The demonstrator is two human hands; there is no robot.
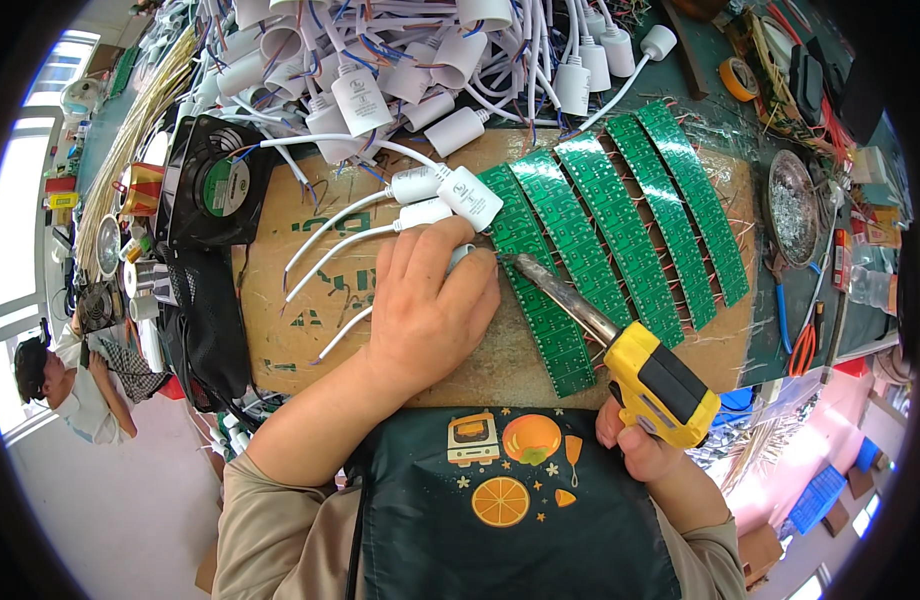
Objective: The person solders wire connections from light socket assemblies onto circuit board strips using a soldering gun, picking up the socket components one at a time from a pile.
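My left hand [432,305] is closed, its fingers curled round a white plastic cylinder [460,257] that shows only in part beside the leftmost green circuit board strip [546,325]. My right hand [640,445] grips a yellow and black soldering gun [665,385] by its handle. The gun's metal tip points up and left and meets the edge of that strip, close to my left fingertips. Whether it touches a wire there is hidden. Several more green strips [620,235] lie side by side to the right. Above my left hand rest white cylindrical housings [470,197] with white cables.
A brown work board [310,235] lies under the strips. A heap of white wired housings [360,100] fills the far side. At left stands a black fan [215,185]; at right are a round metal dish [792,205], pliers [780,300] and orange tape [738,78]. Another person [90,385] sits far left.
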